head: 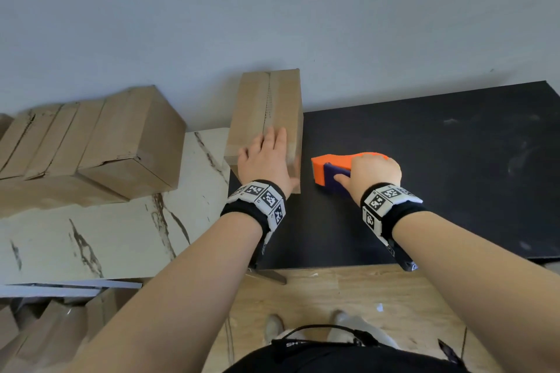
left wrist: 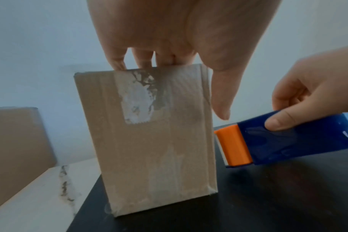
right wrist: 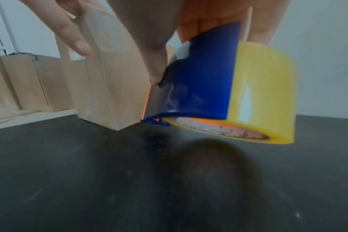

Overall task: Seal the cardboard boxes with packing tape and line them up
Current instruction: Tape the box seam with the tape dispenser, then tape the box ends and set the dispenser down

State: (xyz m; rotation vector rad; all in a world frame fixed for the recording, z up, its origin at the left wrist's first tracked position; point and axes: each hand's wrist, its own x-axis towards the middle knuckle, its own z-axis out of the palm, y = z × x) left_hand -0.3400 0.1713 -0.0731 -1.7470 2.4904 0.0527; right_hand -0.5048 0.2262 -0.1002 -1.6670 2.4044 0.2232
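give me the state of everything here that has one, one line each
cardboard box: upright on the black table, flaps closed, tape over its near face
tape dispenser: held beside the box, low over the black table
left hand: resting flat on the box top
right hand: gripping the dispenser
boxes on the marble surface: closed, side by side

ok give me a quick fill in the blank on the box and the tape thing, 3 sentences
1. The left hand rests flat on top of the cardboard ____.
2. The right hand grips the tape dispenser, whose roll of tape is ____ in colour.
3. The box under the left hand stands on the ____ table.

Missing words: box; yellow; black
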